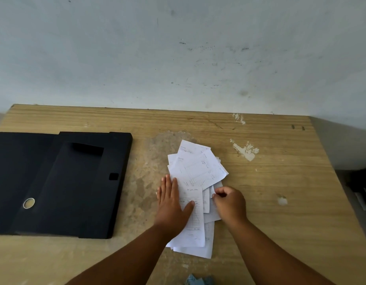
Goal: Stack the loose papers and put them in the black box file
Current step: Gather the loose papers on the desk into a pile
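Several loose white papers (198,171) with handwriting lie in an untidy overlapping pile in the middle of the wooden table. My left hand (173,202) rests flat, fingers together, on the pile's left side, pressing a sheet down. At the pile's right edge, my right hand (229,199) is curled, its fingertips pinching the edge of one sheet. The black box file (61,182) lies open and flat on the table to the left, apart from the papers, with a round metal finger ring (29,203) near its lower left.
The wooden table (280,182) has worn patches and white paint marks; its back edge meets a pale wall. Dark objects (361,188) sit on the floor past the table's right edge. A bluish scrap (198,280) shows at the bottom edge.
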The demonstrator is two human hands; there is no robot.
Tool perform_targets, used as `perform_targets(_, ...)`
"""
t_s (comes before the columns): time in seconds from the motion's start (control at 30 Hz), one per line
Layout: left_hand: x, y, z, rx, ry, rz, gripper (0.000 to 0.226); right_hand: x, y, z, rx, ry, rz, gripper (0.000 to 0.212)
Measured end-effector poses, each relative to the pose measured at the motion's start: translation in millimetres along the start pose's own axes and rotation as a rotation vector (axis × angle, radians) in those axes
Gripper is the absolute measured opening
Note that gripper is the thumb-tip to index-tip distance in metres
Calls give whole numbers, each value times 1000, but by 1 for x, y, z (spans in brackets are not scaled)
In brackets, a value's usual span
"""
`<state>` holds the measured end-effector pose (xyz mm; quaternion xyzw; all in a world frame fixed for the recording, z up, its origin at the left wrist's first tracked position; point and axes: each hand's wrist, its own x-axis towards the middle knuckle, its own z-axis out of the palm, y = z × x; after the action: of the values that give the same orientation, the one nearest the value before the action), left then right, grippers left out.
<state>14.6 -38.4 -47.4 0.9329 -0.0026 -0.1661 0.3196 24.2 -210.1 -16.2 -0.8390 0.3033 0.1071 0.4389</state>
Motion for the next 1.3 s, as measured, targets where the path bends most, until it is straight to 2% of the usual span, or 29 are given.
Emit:
perform_targets(0.07,-2,0,1,-30,-4,3,93,-3,-5,-1,-80,-50,-29,7)
perform_targets(0.1,-4,1,0,-60,12,0,89,-3,-6,-2,-107,-45,-33,13)
perform_targets(0.17,-7,4,-3,-120,89,-19,79,-1,-9,-4,-140,29,-32,27)
perform_targets(0.27,-5,5,-7,-121,170,-39,73,6,-13,-1,-184,136,-38,28)
perform_targets(0.37,7,3,-8,-42,127,-49,82,13,-22,7,-199,116,6,53)
perform_targets(0.43,16,2,-9,-26,66,-58,85,17,-29,12,-226,119,10,63)
perform_targets(0.53,22,3,-12,-91,59,-38,86,23,-38,16,-366,67,-16,72)
perform_targets(0.63,26,-1,-15,-175,79,2,89,31,-46,18,-512,-42,-60,72)
perform_targets(0.73,28,-8,-17,-214,81,52,94,37,-53,17,-512,-104,-76,61)
perform_targets(0.8,27,-13,-17,-179,72,72,101,40,-56,16,-451,-84,-57,57)
perform_targets(0.97,21,-16,-15,151,-27,140,101,48,-62,21,-321,51,-38,65)
perform_targets(1.17,22,-24,-15,96,9,201,94,52,-64,38,-462,48,-66,78)
perform_targets(1.3,29,-28,-17,69,8,236,92,54,-60,34,-547,-16,-140,74)
